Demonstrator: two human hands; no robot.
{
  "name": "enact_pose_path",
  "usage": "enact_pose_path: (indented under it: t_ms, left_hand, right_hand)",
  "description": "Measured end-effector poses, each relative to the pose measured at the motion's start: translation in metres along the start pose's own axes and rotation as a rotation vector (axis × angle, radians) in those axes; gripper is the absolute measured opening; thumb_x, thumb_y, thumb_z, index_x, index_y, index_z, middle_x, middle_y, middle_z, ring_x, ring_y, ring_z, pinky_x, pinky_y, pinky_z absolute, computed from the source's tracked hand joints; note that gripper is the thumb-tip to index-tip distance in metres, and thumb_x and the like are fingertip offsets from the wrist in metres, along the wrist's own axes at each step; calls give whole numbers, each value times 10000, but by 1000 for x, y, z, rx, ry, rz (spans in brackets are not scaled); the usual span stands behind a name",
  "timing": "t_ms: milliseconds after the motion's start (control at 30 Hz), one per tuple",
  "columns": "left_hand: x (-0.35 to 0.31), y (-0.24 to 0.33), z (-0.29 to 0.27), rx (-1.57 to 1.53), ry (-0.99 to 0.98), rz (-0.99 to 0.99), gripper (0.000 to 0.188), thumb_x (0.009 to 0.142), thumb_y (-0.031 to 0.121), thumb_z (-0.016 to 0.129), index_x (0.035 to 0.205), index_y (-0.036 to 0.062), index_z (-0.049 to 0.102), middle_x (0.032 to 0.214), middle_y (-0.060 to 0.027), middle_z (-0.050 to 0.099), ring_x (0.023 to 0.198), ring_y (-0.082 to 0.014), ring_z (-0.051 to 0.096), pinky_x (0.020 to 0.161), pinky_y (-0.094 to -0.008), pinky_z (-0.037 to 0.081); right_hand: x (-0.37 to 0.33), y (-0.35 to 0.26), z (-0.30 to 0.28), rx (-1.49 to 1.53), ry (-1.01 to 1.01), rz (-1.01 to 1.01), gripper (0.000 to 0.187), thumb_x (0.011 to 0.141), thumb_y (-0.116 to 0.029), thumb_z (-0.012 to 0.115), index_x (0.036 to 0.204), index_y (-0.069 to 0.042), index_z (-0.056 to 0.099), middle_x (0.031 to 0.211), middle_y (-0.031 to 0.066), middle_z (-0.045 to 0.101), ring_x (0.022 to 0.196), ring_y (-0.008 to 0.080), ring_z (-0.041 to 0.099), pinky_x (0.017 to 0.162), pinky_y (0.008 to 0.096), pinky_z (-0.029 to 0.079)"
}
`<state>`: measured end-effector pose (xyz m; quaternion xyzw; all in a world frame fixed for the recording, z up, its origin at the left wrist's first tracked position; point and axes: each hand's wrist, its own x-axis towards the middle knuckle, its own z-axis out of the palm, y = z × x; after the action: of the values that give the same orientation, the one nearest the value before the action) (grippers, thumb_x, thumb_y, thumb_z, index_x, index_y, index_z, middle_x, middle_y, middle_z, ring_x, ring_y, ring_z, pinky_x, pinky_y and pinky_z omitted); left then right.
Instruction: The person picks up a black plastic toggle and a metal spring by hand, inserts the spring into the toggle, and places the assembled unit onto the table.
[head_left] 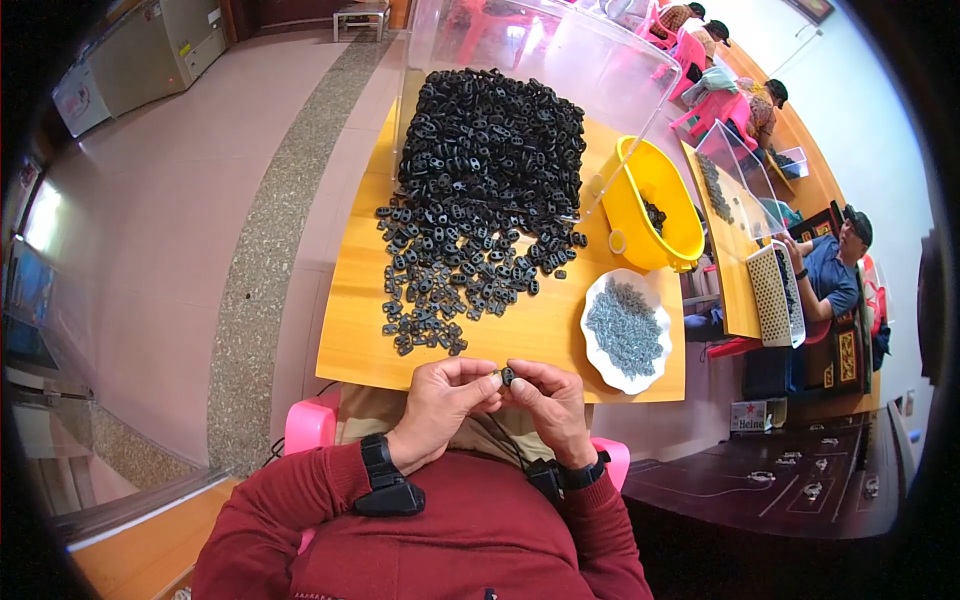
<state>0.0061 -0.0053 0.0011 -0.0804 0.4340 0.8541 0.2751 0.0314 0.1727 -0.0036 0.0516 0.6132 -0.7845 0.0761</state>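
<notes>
White dish (598, 352) of grey springs (626, 325); yellow tub (632, 205) with black parts (655, 216).

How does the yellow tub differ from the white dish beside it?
The yellow tub is deep, with tall walls and a handle; the white dish is shallow with a wavy rim. The tub holds only a few black plastic pieces at its bottom, while the dish is heaped with small grey metal springs. The tub sits farther from the person, the dish nearer. Both rest on the wooden table, right of the hands.
</notes>
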Motion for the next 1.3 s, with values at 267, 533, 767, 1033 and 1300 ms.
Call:
enact_pose_path:
  t_ms: [267,533,767,1033,1300]
  left_hand:
    - [-1,0,0,-34,-11,-17,185,896,70,625,1045,-36,597,899,-85,658,749,-120,648,695,-242,568]
    - [0,-2,-1,-109,-35,-44,172,904,76,616,1041,-28,610,911,-78,659,763,-119,647,706,-253,578]
    - [-1,-2,0,-164,-49,-91,146,894,70,627,1011,-18,622,895,-79,659,755,-134,653,698,-264,585]
    - [-2,-1,0,-212,-93,-130,124,894,76,628,990,-1,624,863,-78,657,736,-145,659,695,-256,584]
    - [-2,1,0,-180,-140,-153,145,898,83,624,1016,0,610,880,-91,663,749,-151,667,695,-258,584]
  right_hand:
    - [0,1,0,7,13,11,249,889,-10,608,1134,36,613,1004,120,677,856,157,665,779,283,566]
    - [0,1,-1,52,16,8,248,879,-9,623,1124,30,622,993,112,682,826,145,662,757,270,560]
    - [-2,0,-2,81,-10,-13,236,865,-7,638,1098,25,638,990,113,685,836,155,664,760,279,556]
    - [-4,2,-6,123,-42,-12,234,851,19,641,1085,27,644,1009,127,682,865,162,664,786,282,547]
    - [-5,5,-7,165,-57,-62,237,833,37,654,1071,35,645,1009,127,679,876,159,658,799,273,538]
